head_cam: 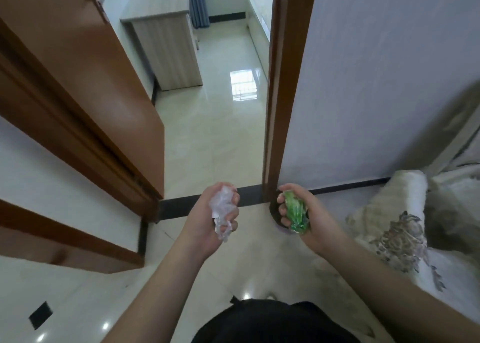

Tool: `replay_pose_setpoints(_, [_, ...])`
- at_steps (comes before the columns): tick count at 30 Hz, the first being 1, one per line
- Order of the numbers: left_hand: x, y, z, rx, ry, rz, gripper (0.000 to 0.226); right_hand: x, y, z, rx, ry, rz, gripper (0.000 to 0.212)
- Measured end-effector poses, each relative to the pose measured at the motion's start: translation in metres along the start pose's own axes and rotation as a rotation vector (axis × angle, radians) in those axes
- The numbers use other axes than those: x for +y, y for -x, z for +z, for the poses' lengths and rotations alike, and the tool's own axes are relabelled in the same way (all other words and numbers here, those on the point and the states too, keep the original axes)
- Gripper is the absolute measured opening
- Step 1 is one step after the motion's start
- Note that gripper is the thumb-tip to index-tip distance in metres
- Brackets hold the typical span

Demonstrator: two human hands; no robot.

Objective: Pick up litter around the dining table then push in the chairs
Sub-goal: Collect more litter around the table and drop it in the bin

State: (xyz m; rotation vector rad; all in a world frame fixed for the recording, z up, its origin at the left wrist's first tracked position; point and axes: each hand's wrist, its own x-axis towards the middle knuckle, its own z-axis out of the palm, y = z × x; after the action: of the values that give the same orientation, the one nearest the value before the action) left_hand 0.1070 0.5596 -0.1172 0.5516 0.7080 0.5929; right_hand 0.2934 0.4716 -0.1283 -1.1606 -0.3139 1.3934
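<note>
Litter fills 2 fists: clear plastic (222,214) left, seemingly green wrapper (296,211) right.

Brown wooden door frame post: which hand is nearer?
Right. The right hand, gripping a crumpled green wrapper, sits beside the brown wooden door frame post at its base; the left hand, holding clear crumpled plastic, is further left.

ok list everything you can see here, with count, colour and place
clear wrapper: 1, see-through, crumpled in the left hand
green wrapper: 1, green, in the right hand
door: 1, brown, open, on the left
door frame: 1, brown, centre right
cabinet: 1, pale wood, in the far room
curtain: 1, blue, far room
floor: pale glossy tiles, dark strip at the threshold
wall: white, on the right
patterned fabric: 1, cream, lower right
left hand: 1, grips the clear wrapper
right hand: 1, grips the green wrapper
</note>
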Motion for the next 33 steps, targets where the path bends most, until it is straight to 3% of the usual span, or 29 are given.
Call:
replay_pose_setpoints(8, [0.033,-0.099,-0.001,-0.041,-0.016,-0.147,0.021,-0.023,-0.071,0.0,0.155,0.004,-0.006,0.017])
replay_pose_setpoints(13, [0.061,-0.163,0.005,-0.087,-0.156,-0.227,0.021,-0.038,-0.115,-0.006,0.21,-0.103,-0.024,0.025])
replay_pose_setpoints(18, [0.081,-0.219,0.013,-0.302,-0.096,-0.395,0.016,-0.052,-0.145,0.0,0.305,-0.152,-0.058,0.029])
replay_pose_setpoints(22, [0.069,-0.253,0.035,-0.392,-0.153,-0.511,0.042,-0.063,-0.146,-0.014,0.397,-0.323,-0.165,0.015])
replay_pose_setpoints(30, [0.003,-0.298,0.101,-0.401,-0.31,-0.658,0.041,-0.072,-0.132,-0.094,0.454,-0.596,-0.26,0.023])
replay_pose_setpoints(33, [-0.019,-0.312,0.122,-0.352,-0.328,-0.7,0.042,-0.074,-0.146,-0.121,0.444,-0.863,-0.233,0.021])
